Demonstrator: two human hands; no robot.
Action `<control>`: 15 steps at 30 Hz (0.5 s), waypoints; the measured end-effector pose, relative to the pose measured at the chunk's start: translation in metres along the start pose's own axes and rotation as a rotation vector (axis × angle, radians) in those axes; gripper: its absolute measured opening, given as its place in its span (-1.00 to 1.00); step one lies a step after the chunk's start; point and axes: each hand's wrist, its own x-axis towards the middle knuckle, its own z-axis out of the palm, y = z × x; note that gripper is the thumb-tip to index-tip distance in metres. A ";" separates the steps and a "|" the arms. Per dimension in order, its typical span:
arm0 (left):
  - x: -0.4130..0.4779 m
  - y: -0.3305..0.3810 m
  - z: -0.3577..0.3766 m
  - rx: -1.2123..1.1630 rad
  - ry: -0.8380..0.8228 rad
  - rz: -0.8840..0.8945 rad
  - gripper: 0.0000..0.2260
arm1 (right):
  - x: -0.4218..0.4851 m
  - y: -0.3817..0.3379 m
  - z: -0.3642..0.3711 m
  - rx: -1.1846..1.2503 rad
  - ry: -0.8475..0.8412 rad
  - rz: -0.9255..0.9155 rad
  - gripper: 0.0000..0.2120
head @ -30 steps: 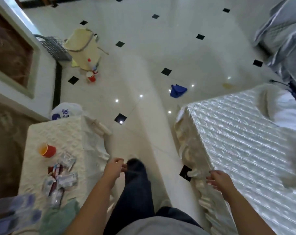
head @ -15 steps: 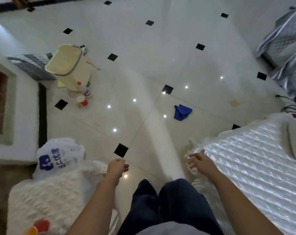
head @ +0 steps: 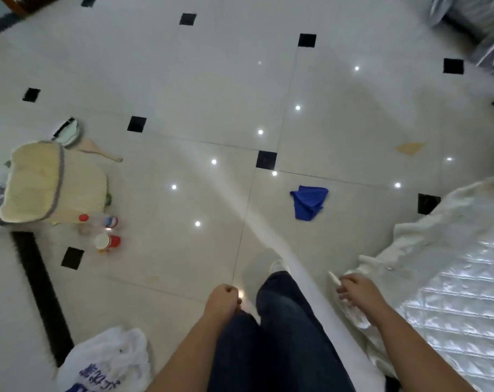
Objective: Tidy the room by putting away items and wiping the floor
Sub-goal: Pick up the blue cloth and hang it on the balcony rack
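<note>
A crumpled blue cloth (head: 308,203) lies on the glossy white tile floor (head: 183,80), ahead and a little right of my feet. Beyond it to the right a yellowish stain (head: 410,147) marks the tiles. On the left a red cup (head: 107,242) and a clear plastic bottle (head: 98,221) lie on the floor beside a cream fabric basket (head: 42,185). My left hand (head: 223,299) hangs loosely curled over my leg and holds nothing. Beside the bed's corner, my right hand (head: 353,290) hangs relaxed and empty.
A bed with a shiny white quilted cover (head: 452,301) fills the lower right. A white plastic bag (head: 107,360) sits at the bottom left beside a dark floor strip (head: 39,287). A round dish (head: 67,131) lies behind the basket. Grey bedding (head: 489,32) is at the top right.
I have walked forward along the bed. The side table with the cup and packets has dropped out of view. The blue cloth and the basket are nearer. Both hands stay empty.
</note>
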 end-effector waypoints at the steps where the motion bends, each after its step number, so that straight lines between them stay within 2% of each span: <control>1: 0.027 0.022 -0.002 0.053 0.009 0.027 -0.84 | 0.020 -0.017 0.005 0.022 0.001 -0.002 -0.77; 5: 0.135 0.103 0.010 0.221 0.059 0.122 -0.78 | 0.111 -0.058 0.034 0.038 -0.026 -0.004 -0.74; 9: 0.238 0.159 0.050 0.433 -0.014 0.277 -0.82 | 0.222 -0.076 0.061 0.015 -0.018 -0.031 -0.73; 11: 0.289 0.168 0.070 0.508 -0.041 0.326 -0.78 | 0.279 -0.075 0.071 0.033 0.012 -0.050 -0.73; 15: 0.378 0.160 0.106 0.497 -0.003 0.321 -0.73 | 0.384 -0.057 0.082 0.052 0.108 -0.045 -0.66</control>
